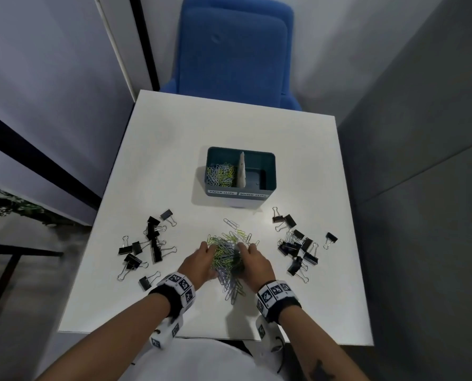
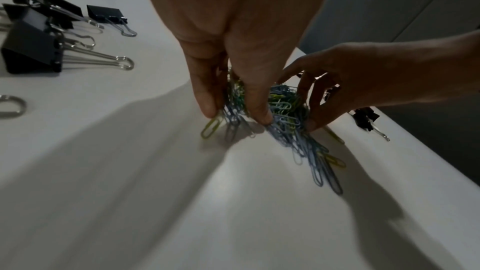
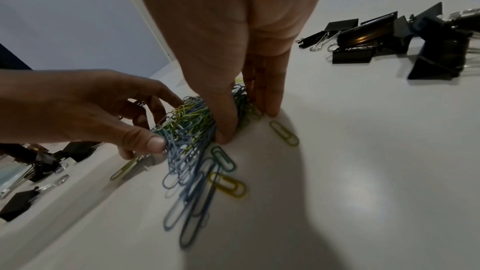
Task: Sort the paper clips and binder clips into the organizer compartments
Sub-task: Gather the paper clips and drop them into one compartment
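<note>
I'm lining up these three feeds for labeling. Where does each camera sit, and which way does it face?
Head: on the person's head, facing down and forward at the table, organizer and both forearms.
Left wrist: along the left hand to the paper clip pile; right hand enters opposite.
Right wrist: along the right hand at the same pile, with binder clips beside it.
Shared: all three show both hands gathering the pile.
</note>
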### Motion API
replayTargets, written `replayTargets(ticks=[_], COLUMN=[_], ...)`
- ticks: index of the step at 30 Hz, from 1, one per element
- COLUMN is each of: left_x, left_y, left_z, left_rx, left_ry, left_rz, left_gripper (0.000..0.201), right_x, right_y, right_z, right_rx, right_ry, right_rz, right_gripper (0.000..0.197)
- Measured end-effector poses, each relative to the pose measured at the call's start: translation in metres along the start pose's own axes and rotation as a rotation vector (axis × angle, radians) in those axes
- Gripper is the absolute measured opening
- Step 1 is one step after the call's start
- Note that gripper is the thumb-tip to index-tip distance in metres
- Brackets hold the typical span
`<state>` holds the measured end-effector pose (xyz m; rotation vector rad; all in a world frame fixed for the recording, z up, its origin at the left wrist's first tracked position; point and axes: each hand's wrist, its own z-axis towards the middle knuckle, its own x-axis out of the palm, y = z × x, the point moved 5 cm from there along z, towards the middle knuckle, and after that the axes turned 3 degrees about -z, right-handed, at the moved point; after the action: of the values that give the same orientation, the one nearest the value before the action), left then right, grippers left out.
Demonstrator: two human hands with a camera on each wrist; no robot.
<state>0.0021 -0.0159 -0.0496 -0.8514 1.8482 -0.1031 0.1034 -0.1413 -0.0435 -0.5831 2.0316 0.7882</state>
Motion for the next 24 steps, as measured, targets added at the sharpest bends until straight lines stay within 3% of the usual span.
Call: replayTargets(ticks=[4, 7, 15, 20, 24], left_x=[-0.002, 0.002, -0.005, -0.022, -0.044], left_y=[-0.003, -0.008, -0.006, -0.001, -0.003], left_z=[-0.002, 0.000, 0.009, 0.012, 0.011], left_rx=[0.029, 0.067, 0.072, 0.053, 0.057], left_ry=[-0.026, 0.004, -0.037, -0.079, -0.143], left_rz=[0.066, 0.102, 0.029, -0.039, -0.153], left_gripper=[0.092, 0.093, 0.054, 0.013, 0.010], right_x=[0.001, 0.003, 0.004, -0.005, -0.015], right_y=[-0.001, 0.001, -0.004, -0.009, -0.014], right_z=[-0.002, -0.003, 0.007, 0.010, 0.009], right_rx=[0.021, -0.012, 0.013, 0.022, 0.027], right_ry=[-0.031, -0.035, -0.045, -0.058, -0.086], right_rz=[0.008, -0.025, 0.009, 0.031, 0.063], right_gripper=[0.074, 0.068, 0.036, 0.020, 0.013])
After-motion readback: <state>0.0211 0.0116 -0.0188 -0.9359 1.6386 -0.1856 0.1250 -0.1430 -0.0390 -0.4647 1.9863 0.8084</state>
